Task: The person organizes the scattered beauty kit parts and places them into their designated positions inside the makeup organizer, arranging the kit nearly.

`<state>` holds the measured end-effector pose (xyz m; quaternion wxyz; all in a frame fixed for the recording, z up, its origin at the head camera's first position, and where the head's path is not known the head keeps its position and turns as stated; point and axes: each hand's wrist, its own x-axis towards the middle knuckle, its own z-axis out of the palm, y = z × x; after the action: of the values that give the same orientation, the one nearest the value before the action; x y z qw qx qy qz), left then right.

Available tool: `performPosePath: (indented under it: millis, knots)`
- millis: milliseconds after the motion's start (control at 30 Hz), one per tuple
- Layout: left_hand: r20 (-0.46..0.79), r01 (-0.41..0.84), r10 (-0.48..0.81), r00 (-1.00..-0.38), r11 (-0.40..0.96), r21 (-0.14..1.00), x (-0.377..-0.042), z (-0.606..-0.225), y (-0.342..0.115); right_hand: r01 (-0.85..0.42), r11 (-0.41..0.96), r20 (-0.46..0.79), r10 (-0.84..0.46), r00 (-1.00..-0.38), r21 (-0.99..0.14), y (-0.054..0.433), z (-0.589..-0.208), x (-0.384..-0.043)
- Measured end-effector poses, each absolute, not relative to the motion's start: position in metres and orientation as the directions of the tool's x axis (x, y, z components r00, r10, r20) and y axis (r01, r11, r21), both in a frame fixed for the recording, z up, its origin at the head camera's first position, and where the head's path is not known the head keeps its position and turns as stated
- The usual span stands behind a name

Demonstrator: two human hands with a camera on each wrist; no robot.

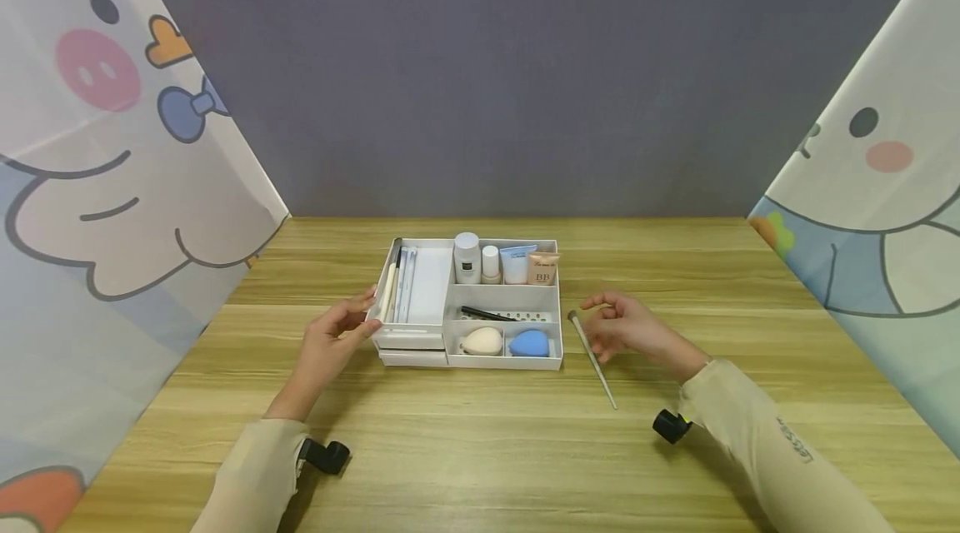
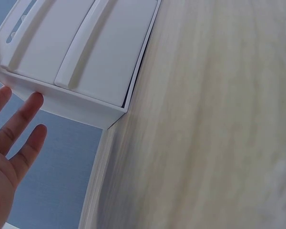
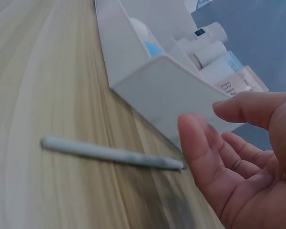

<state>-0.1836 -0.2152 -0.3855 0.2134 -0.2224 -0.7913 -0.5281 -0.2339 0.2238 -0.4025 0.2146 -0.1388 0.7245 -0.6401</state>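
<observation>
A white makeup organizer [image 1: 429, 343] stands mid-table. My left hand [image 1: 337, 331] is at its left side; in the left wrist view the spread fingers [image 2: 24, 119] reach along the side wall, fingertips right at it. Several slim brushes [image 1: 405, 285] lean in its left tray. On the right are a white bottle [image 1: 467, 258], small tubes [image 1: 517, 263], a black pencil [image 1: 487, 314], a cream sponge [image 1: 482, 341] and a blue sponge [image 1: 530, 343]. A makeup brush [image 1: 595, 362] lies right of the box. Beside it, my right hand [image 1: 621, 325] has loosely bent fingers and nothing between them.
Two closed drawer fronts [image 2: 102, 52] form the organizer's lower left front. The wood-grain table [image 1: 465, 450] stretches around it. A grey panel [image 1: 480, 83] rises behind, and cartoon-printed sheets [image 1: 150, 208] flank both sides. Small black wrist cameras [image 1: 327, 457] are strapped on the sleeves.
</observation>
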Motion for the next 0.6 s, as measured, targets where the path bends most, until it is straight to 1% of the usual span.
performPosePath:
  millis: [367,600]
  knots:
    - [0.571,0.577,0.127,-0.811,0.342,0.742,-0.1830,-0.3844,-0.2146,0.091,0.220,-0.185,-0.455,-0.871,-0.971,0.2286,-0.4087,-0.2331]
    - [0.561,0.567,0.127,-0.818,0.341,0.750,-0.1831,-0.3846,-0.2151,0.068,0.299,-0.203,-0.448,-0.871,-0.952,0.2293,-0.4096,-0.2334]
